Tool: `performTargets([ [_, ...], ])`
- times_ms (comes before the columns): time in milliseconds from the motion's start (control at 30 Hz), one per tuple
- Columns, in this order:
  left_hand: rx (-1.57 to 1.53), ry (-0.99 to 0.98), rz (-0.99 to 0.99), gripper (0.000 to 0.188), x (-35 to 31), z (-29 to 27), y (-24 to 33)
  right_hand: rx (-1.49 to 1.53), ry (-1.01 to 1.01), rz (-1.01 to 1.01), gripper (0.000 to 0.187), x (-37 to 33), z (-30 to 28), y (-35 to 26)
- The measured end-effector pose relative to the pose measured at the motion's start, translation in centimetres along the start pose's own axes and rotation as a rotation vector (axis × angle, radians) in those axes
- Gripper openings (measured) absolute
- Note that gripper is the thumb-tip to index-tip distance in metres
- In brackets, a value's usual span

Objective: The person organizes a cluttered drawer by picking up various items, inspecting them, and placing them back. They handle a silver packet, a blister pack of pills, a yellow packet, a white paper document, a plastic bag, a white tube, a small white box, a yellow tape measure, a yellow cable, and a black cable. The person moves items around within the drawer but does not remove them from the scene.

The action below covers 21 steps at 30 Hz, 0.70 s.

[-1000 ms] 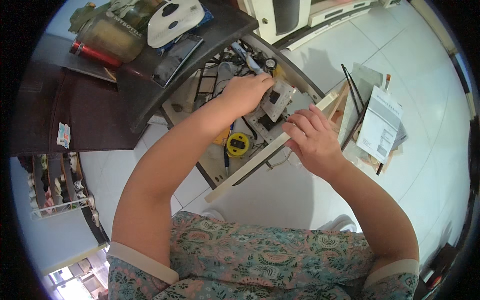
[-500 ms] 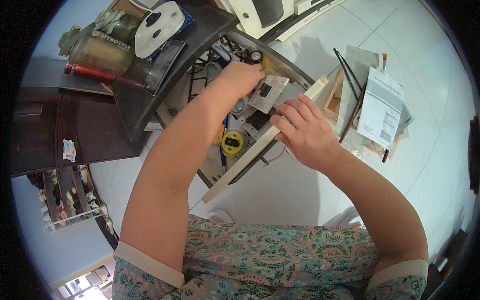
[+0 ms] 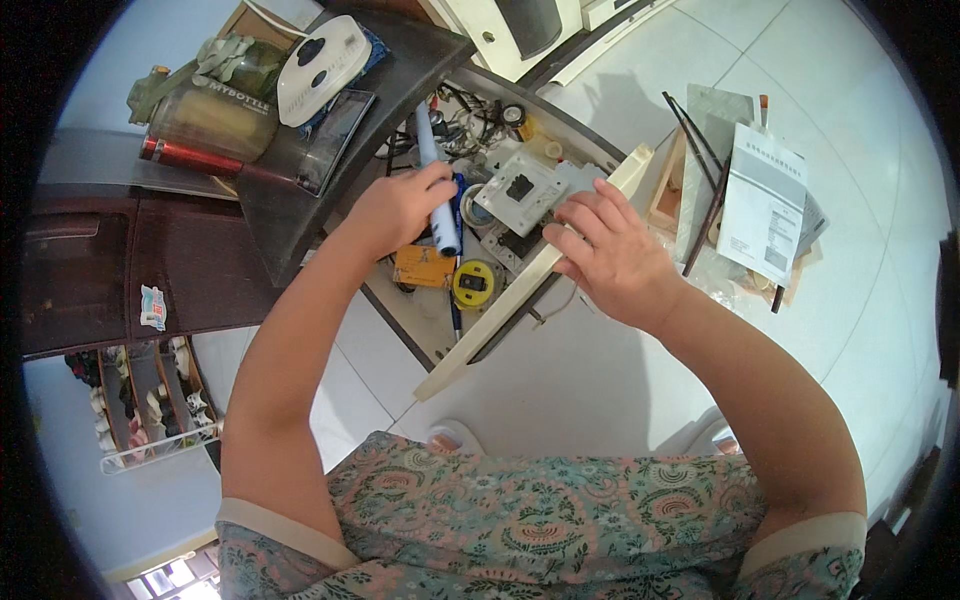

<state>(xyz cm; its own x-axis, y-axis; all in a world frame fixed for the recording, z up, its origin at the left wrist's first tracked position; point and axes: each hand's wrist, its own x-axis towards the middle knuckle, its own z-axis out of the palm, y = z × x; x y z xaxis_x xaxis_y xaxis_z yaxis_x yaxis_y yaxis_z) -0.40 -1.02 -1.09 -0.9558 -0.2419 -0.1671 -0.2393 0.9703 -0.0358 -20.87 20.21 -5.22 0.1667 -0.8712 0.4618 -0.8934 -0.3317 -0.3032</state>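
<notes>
A pale blue rod (image 3: 444,225) with a dark end is in my left hand (image 3: 400,210), whose fingers are wrapped round its middle. It is held slanting over the left part of the pulled-out drawer (image 3: 500,317). My right hand (image 3: 625,268) grips the cream drawer front, fingers over its top edge. Between the hands, a white switch-plate-like piece (image 3: 522,190) lies among loose items. Nearer to me are a round yellow-and-black item (image 3: 474,284), an orange card (image 3: 424,267) and a blue pen (image 3: 457,318). A roll of tape (image 3: 478,206) is partly covered.
Black cables and a battery-like cylinder (image 3: 514,116) fill the drawer's far end. A dark tabletop (image 3: 400,75) overhangs it, bearing a white device (image 3: 322,75), a phone (image 3: 338,145) and a red flask (image 3: 190,156). Papers (image 3: 765,205) and dark sticks (image 3: 709,228) lie on the tiled floor at right.
My left hand has drawn back toward me and left from the drawer's far end, and the pale blue rod now shows in it. My right hand stays on the drawer front.
</notes>
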Motion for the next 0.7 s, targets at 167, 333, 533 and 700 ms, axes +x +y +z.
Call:
performTargets([
  [167, -0.166, 0.275, 0.183, 0.034, -5.3, -0.3, 1.6, 0.014, -0.026, -0.004, 0.031, 0.3, -0.4, 0.2],
  [333, -0.147, 0.28, 0.243, 0.025, -9.2, -0.5, 4.6, 0.054, -0.094, -0.014, 0.031, 0.9, -1.3, 0.2],
  [533, -0.144, 0.351, 0.278, 0.02, -11.9, 0.6, 5.5, 0.142, -0.111, -0.029, 0.032, 2.2, -1.8, -1.4],
  [700, -0.262, 0.531, 0.322, 0.023, -12.2, 0.1, 6.4, 0.366, -0.104, 0.127, 0.031, 4.8, -1.2, -5.0],
])
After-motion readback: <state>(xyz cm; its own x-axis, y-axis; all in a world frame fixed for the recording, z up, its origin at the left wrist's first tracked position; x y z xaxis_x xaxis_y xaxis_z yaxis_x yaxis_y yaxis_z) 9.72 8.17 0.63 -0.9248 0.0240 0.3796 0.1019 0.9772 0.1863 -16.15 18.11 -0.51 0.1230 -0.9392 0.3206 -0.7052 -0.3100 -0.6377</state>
